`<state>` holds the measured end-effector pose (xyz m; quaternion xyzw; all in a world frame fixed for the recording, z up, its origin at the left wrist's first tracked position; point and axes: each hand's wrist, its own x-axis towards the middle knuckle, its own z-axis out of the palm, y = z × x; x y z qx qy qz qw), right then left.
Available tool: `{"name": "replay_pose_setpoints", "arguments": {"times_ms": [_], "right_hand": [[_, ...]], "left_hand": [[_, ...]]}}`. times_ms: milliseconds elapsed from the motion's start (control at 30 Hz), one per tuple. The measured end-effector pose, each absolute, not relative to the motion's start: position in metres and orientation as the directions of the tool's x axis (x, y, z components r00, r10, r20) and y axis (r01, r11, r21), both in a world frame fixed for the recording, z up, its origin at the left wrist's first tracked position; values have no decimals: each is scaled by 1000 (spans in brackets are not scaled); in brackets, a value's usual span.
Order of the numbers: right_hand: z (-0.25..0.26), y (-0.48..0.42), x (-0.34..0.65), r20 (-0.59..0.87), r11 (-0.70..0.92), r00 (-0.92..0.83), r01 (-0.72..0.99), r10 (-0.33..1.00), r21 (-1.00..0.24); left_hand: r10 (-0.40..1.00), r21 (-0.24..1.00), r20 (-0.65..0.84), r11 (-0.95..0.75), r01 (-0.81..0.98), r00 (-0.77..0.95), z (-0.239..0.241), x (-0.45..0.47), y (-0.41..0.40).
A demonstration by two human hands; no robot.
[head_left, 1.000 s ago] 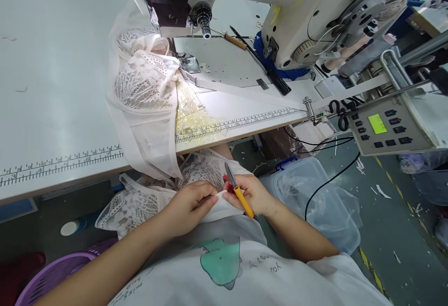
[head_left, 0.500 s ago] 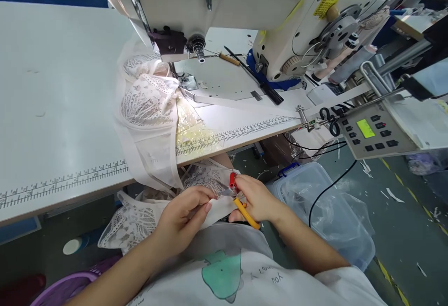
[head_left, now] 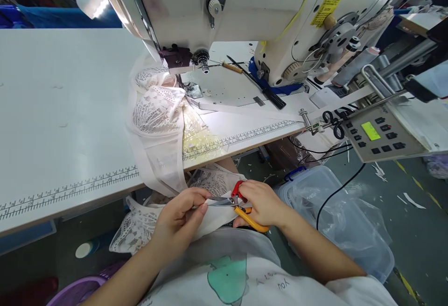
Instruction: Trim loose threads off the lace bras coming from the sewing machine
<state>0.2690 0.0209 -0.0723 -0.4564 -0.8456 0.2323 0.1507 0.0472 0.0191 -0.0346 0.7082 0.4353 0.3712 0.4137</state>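
My right hand [head_left: 264,203] is closed on a pair of scissors [head_left: 252,220] with one red and one orange handle. Their blades are a little apart and point left, reaching the fingertips of my left hand [head_left: 182,219]. Thumb and forefinger of that hand pinch the edge of a white lace bra [head_left: 138,224] in my lap; the exact bit between them is hidden. White fabric passes beneath the blades. Another white lace bra [head_left: 157,110] lies over the table edge by the sewing machine's needle area, its lower band hanging down close above my left hand.
The sewing machine [head_left: 241,12] stands over the white table [head_left: 63,110]. A screwdriver [head_left: 273,97] and an awl-like tool [head_left: 233,67] lie on its bed. A control box [head_left: 381,133] juts out at right. Below are a clear plastic bin [head_left: 350,231] and a purple basket [head_left: 75,292].
The view has shifted, so the scene sits lower and further right. The scissors have turned and their handles spread more, with the blades now showing clearly at my left fingertips.
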Motion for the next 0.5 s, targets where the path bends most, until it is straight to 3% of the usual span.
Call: {"name": "replay_pose_setpoints", "arguments": {"times_ms": [500], "right_hand": [[-72, 19, 268, 13, 471, -535, 733, 845, -491]], "left_hand": [[957, 953, 79, -154, 259, 278, -33, 49, 17]]}}
